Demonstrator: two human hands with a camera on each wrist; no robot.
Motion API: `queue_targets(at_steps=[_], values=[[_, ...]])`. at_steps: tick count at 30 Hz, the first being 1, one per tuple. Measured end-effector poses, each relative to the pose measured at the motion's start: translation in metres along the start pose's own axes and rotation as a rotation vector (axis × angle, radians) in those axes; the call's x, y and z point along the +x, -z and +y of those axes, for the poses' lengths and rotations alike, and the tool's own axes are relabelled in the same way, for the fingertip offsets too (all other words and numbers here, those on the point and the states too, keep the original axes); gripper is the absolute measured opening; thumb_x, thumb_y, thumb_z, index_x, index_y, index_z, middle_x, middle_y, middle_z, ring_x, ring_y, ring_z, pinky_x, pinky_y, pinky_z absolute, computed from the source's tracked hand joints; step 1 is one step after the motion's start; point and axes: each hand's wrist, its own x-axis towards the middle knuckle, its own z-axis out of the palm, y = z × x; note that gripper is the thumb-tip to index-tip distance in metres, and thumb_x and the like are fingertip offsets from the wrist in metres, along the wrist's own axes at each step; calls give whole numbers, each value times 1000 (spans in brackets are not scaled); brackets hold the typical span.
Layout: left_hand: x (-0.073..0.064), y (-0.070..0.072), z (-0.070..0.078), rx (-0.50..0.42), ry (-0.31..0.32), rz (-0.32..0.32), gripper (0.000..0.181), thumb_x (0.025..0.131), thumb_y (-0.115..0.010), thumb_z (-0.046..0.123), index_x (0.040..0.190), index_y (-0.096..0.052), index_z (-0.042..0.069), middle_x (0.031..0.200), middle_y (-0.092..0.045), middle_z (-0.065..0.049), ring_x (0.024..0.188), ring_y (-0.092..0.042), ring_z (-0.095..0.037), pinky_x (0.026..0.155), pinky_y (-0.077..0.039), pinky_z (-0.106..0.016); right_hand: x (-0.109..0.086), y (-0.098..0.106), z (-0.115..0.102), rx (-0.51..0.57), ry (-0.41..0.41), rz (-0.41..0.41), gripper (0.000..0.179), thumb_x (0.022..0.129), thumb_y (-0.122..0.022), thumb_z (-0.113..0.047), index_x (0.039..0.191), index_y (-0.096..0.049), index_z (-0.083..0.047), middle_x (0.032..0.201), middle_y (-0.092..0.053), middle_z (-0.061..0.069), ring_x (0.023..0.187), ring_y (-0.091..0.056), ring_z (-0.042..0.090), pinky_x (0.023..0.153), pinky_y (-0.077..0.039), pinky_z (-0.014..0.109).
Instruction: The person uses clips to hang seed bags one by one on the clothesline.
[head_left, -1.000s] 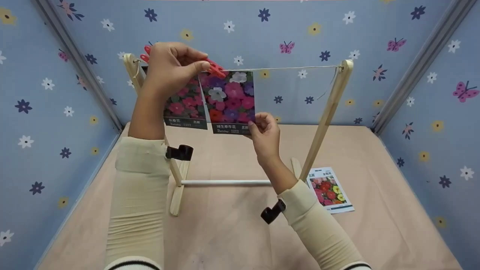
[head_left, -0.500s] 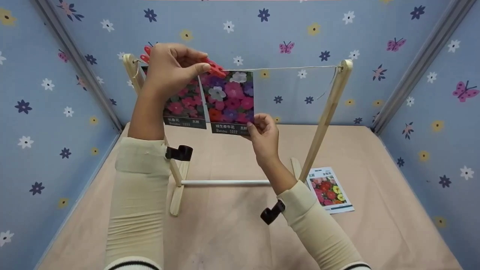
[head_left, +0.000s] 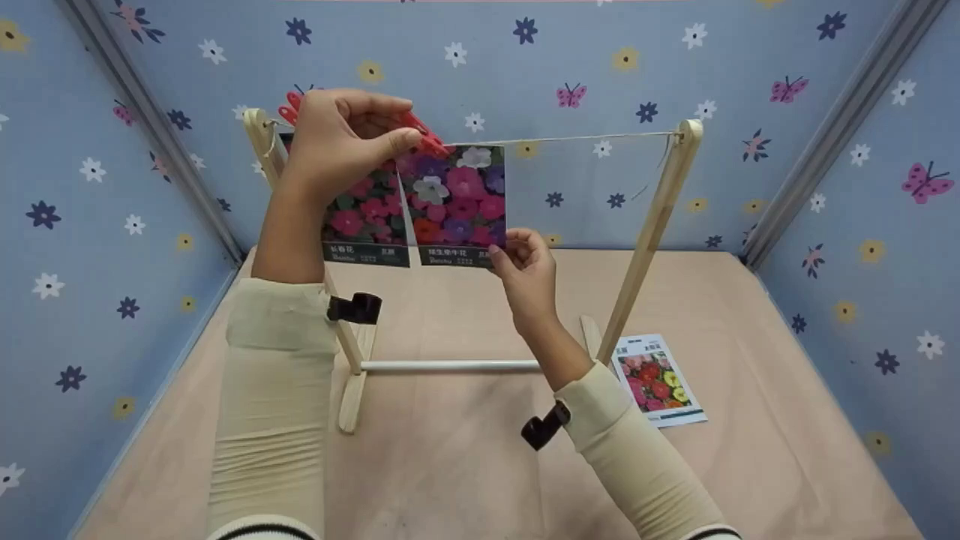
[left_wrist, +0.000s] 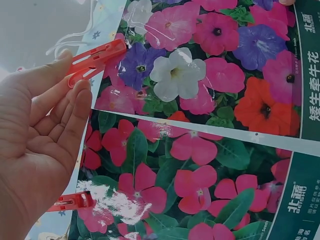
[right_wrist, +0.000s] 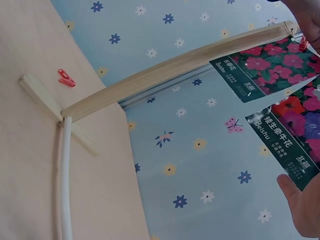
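My left hand (head_left: 337, 139) pinches a red clothespin (left_wrist: 97, 60) between thumb and fingers. The clothespin's tip sits over the top edge of a seed packet (head_left: 457, 195) with pink, purple and white flowers, up at the string (head_left: 570, 139). My right hand (head_left: 529, 281) holds this packet's lower right corner, thumb on the front. Left of it hangs a second packet (head_left: 367, 217) with pink flowers, partly hidden by my left hand in the head view. Another red clothespin (left_wrist: 72, 201) is on that packet's top edge, below my left hand in the left wrist view.
The string runs between two wooden posts (head_left: 652, 240), joined low down by a white rod (head_left: 450, 366). A third seed packet (head_left: 660, 381) lies on the table (head_left: 765, 450) by the right post. A loose red clothespin (right_wrist: 66, 78) lies near a wooden foot (right_wrist: 42, 100).
The left packet's lower edge has dropped slightly, and the clothespin in my left hand has tilted a little steeper. Both hands keep their holds, with the right shifted very slightly left.
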Motion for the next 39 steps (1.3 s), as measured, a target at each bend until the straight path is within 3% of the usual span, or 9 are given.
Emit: queue_targets(at_steps=[9, 23, 28, 35, 39], values=[[-1, 2, -1, -69, 3, -18, 36, 84, -78, 21, 114, -72, 3, 102, -73, -11, 86, -70, -11, 81, -55, -23, 2, 5, -1, 3, -15, -5, 27, 88, -67, 6, 113, -56, 3, 103, -63, 12, 93, -61, 19, 85, -54, 31], [-2, 4, -2, -83, 13, 26, 37, 83, -79, 20, 115, -71, 3, 107, -71, -10, 89, -68, -12, 81, -54, -22, 1, 14, 4, -53, -39, -24, 26, 90, -67, 3, 114, -57, 4, 105, -62, 14, 95, -59, 21, 86, -54, 31], [-3, 6, -3, -87, -12, 57, 35, 82, -80, 18, 112, -72, 3, 104, -72, -9, 87, -69, -11, 79, -54, -20, 1, 20, 8, -93, -51, -36, 25, 90, -67, 1, 113, -58, 5, 105, -62, 13, 96, -59, 21, 85, -54, 29], [-12, 8, -8, -132, -191, 72, 32, 83, -78, 11, 113, -71, 0, 101, -71, -8, 83, -71, -17, 76, -56, -23, -1, 33, 8, -151, -17, -38, 30, 90, -68, -2, 117, -57, 5, 112, -65, 13, 105, -60, 23, 91, -51, 31], [-17, 10, -8, -136, -183, 59, 36, 82, -79, 11, 116, -70, 2, 106, -69, -4, 85, -71, -17, 80, -56, -25, -3, 38, 4, -200, 29, -85, 34, 89, -70, -4, 119, -56, 3, 117, -61, 15, 109, -58, 23, 95, -49, 36]])
